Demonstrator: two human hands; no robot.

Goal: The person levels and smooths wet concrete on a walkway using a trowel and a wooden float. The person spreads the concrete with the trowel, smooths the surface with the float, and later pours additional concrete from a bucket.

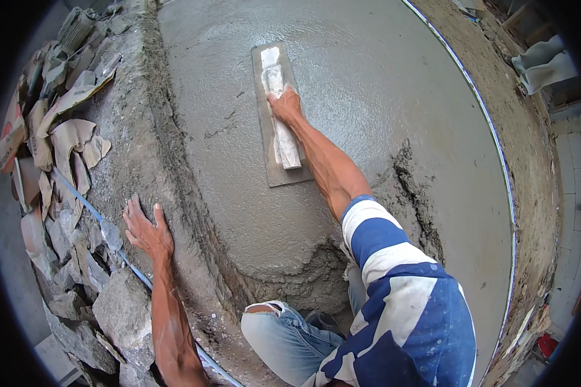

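Note:
My right hand [286,105] is wrapped round the pale, mortar-caked handle of a rectangular plastering float [263,117]. The float's flat blade lies on wet grey concrete [368,84], its long side pointing away from me. Smooth, shiny concrete surrounds it, with a few short cracks to its left. My left hand [150,229] rests palm down on the rough, dirt-covered ledge [132,129], fingers spread, holding nothing. Close to my knees the concrete ends in a ragged, lumpy edge [303,280].
Broken concrete chunks [126,316] and torn paper sacks [71,142] are heaped along the left. A blue hose [77,193] runs past them. A dark rough gouge [410,180] marks the concrete by my right arm. A pale strip [497,138] borders the right side.

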